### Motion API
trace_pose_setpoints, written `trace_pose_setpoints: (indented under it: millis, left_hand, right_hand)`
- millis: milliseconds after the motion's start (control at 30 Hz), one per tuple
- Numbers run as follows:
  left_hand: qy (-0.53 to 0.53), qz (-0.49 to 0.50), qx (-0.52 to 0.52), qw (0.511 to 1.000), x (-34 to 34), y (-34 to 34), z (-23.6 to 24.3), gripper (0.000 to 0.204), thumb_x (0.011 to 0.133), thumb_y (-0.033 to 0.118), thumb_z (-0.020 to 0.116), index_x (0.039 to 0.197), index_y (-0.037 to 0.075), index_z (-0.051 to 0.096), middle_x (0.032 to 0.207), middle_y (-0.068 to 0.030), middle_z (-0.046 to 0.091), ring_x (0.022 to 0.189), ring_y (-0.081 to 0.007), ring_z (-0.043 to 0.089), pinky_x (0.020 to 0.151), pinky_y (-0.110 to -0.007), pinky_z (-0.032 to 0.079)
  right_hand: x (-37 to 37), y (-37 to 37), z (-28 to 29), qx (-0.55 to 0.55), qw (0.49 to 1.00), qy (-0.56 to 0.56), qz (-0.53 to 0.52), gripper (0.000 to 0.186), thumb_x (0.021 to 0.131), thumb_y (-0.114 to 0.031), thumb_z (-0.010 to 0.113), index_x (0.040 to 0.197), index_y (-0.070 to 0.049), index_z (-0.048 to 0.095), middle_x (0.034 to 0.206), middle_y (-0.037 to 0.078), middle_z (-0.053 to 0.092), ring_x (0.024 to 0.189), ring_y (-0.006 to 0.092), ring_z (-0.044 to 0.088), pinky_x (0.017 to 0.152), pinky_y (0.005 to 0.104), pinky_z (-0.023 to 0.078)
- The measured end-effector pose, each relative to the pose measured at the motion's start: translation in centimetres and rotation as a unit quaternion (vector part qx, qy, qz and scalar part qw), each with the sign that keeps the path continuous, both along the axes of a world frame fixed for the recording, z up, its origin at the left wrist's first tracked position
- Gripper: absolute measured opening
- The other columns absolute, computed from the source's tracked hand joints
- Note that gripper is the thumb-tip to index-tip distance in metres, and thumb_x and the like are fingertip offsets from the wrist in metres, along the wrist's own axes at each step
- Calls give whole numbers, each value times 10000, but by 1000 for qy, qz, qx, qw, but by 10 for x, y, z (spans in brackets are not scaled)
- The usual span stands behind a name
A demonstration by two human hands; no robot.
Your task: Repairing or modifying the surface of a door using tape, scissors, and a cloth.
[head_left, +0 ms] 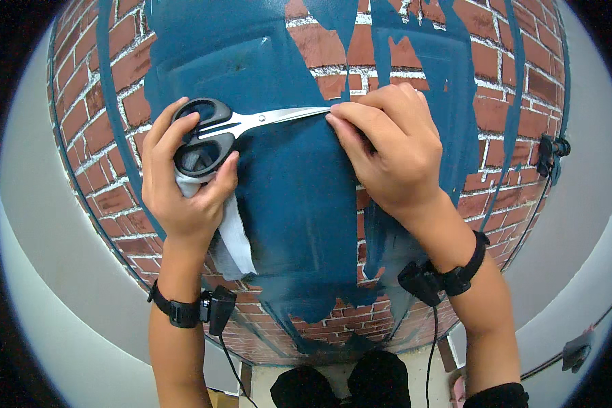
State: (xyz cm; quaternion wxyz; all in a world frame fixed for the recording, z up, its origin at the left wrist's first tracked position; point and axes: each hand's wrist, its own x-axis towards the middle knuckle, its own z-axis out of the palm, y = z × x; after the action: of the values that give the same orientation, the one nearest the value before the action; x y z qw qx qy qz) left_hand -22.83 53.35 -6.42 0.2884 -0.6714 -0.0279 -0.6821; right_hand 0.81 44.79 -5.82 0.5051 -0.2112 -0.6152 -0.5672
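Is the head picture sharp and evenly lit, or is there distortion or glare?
Head view: sharp at the scissors and both hands, left and right; even light, mild glare on the blades; brick lines on the table bend toward the dark rim.

Premises appear to be a craft or hobby workroom rather than a kitchen or office. Evidence: a work table (102, 102) covered in a brick-pattern sheet, bordered by plain pale grey floor (47, 258); loose pieces of dark teal fabric (299, 204) spread over it; black-handled scissors (217, 132) in use. A black clamp (549, 153) sits at the table's right edge.
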Motion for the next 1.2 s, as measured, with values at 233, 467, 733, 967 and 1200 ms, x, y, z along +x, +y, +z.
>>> trace_pose_setpoints:
  millis: [233,467,733,967,1200]
  left_hand:
    - [-6,10,-1,1000,-2,0,-2,537,715,160,843,1181,-8,634,1251,-222,626,1092,-334,648,924,-386,535]
    - [30,56,-19,998,-8,-5,-1,533,746,168,853,1207,-5,648,1295,-223,612,1122,-343,640,929,-381,534]
    - [13,84,-40,996,-4,-8,-4,562,753,172,845,1242,-13,637,1336,-219,591,1166,-351,621,968,-410,516]
    - [9,79,-58,995,-5,-9,-6,527,830,171,782,1304,15,613,1389,-188,567,1275,-343,552,1075,-435,434]
    - [-5,90,-42,995,-3,-10,-7,556,760,152,833,1252,-15,636,1355,-222,583,1210,-369,598,1018,-431,479]
  right_hand:
    - [-3,0,-10,33,998,-18,-57,228,709,-12,805,921,-17,722,832,66,607,690,222,553,627,345,414]
    - [-4,1,-15,44,992,-44,-106,285,765,-85,767,1026,26,735,843,44,586,717,196,531,667,369,405]
    - [-5,4,-17,51,992,-35,-113,275,777,-114,754,1016,18,733,807,18,553,709,180,498,672,373,395]
    - [-8,1,-19,24,989,-39,-143,324,788,-166,720,1036,41,709,722,9,470,673,168,464,596,334,349]
    - [-9,0,-19,-1,990,-38,-137,405,767,-127,776,1128,40,701,702,23,454,647,175,459,576,324,327]
